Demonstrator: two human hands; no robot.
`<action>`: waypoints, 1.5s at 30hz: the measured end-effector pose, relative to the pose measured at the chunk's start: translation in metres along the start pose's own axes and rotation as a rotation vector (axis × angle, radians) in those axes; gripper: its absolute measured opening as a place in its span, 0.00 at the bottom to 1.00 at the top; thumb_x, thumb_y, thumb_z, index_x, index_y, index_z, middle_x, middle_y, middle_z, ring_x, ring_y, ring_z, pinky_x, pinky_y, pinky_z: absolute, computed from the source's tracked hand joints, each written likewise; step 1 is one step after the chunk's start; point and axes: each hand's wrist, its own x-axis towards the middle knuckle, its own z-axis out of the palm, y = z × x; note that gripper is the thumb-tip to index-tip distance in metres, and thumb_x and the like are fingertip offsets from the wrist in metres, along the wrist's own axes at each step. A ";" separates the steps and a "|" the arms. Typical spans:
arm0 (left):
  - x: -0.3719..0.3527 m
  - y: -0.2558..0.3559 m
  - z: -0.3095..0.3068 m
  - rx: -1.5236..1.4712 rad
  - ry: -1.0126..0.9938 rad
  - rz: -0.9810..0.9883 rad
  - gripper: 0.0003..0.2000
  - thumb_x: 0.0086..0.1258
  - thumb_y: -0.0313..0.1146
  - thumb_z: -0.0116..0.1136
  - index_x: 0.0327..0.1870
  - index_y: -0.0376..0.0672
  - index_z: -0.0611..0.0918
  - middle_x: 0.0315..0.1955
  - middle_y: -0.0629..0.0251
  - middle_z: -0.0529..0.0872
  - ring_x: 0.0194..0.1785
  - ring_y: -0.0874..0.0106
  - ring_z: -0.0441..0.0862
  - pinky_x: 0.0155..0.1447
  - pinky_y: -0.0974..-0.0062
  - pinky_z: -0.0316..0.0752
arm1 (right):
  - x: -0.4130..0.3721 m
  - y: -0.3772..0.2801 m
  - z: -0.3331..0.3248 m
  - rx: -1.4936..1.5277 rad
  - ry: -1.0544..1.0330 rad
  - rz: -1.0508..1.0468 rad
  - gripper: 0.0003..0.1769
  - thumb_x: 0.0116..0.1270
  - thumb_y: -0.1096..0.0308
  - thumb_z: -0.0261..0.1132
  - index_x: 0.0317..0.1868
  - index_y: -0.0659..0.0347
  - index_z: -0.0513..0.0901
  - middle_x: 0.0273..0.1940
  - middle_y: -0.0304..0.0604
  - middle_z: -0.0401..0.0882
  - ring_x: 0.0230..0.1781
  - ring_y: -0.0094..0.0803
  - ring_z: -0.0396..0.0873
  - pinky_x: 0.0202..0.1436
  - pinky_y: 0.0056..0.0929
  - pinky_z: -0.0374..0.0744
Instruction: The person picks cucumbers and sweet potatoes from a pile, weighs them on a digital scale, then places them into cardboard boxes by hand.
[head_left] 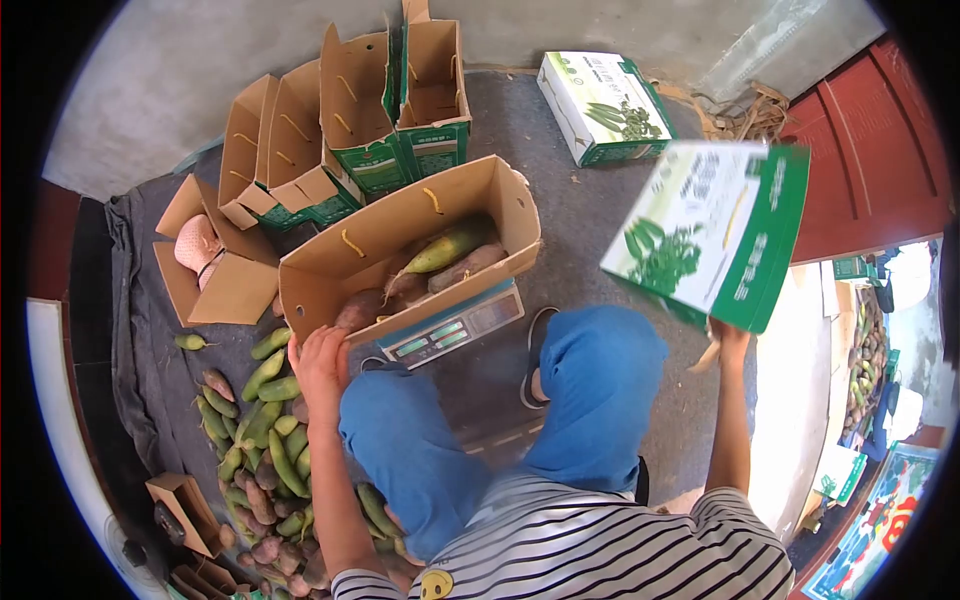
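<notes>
In the head view my left hand (318,365) rests on the near left corner of an open cardboard box (400,215), its fingers over the edge. Green radishes (450,245) and reddish-brown roots (468,268) lie inside that box, which sits on a digital scale (455,330). At the right, my right hand (730,340) grips the lower edge of a green and white box (700,225), held tilted above the floor. Part of the right hand's fingers is hidden behind this box.
Several open boxes (350,110) stand by the wall. A closed green and white box (605,105) lies at the back. A carton with a pink netted bundle (198,245) is at the left, above a pile of radishes and roots (265,430). The red door (870,150) is at the right.
</notes>
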 end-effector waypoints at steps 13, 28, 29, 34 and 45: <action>0.002 0.001 -0.002 -0.036 -0.010 -0.031 0.08 0.61 0.29 0.60 0.42 0.48 0.82 0.41 0.68 0.85 0.52 0.66 0.80 0.70 0.57 0.55 | 0.197 -0.177 0.308 -0.452 -0.228 -0.196 0.23 0.67 0.55 0.59 0.55 0.63 0.78 0.48 0.54 0.82 0.48 0.44 0.81 0.53 0.36 0.75; 0.000 -0.002 -0.002 -0.091 0.025 -0.045 0.08 0.61 0.31 0.61 0.41 0.49 0.82 0.40 0.68 0.84 0.52 0.67 0.80 0.68 0.57 0.57 | 0.054 -0.393 0.298 0.192 -0.450 -0.593 0.16 0.74 0.65 0.54 0.56 0.63 0.78 0.45 0.46 0.82 0.41 0.24 0.80 0.44 0.22 0.77; 0.000 -0.003 -0.002 -0.095 0.030 -0.053 0.08 0.61 0.31 0.61 0.41 0.49 0.82 0.40 0.68 0.84 0.52 0.67 0.80 0.68 0.57 0.57 | 0.017 -0.429 0.277 0.226 -0.367 -0.689 0.15 0.73 0.68 0.54 0.56 0.64 0.78 0.46 0.47 0.82 0.39 0.25 0.80 0.42 0.21 0.76; -0.003 -0.004 -0.001 -0.115 0.040 -0.053 0.08 0.60 0.31 0.62 0.41 0.50 0.82 0.39 0.68 0.84 0.51 0.67 0.80 0.68 0.57 0.58 | -0.055 -0.515 0.196 0.528 -0.230 -1.153 0.17 0.70 0.72 0.53 0.56 0.71 0.76 0.44 0.49 0.81 0.38 0.28 0.80 0.41 0.25 0.76; -0.021 -0.011 0.018 -0.074 0.082 0.011 0.12 0.53 0.32 0.58 0.40 0.54 0.82 0.45 0.72 0.84 0.55 0.71 0.78 0.66 0.49 0.59 | -0.089 -0.556 0.191 0.567 -0.268 -1.210 0.17 0.68 0.73 0.53 0.54 0.70 0.76 0.46 0.49 0.79 0.38 0.28 0.78 0.41 0.24 0.76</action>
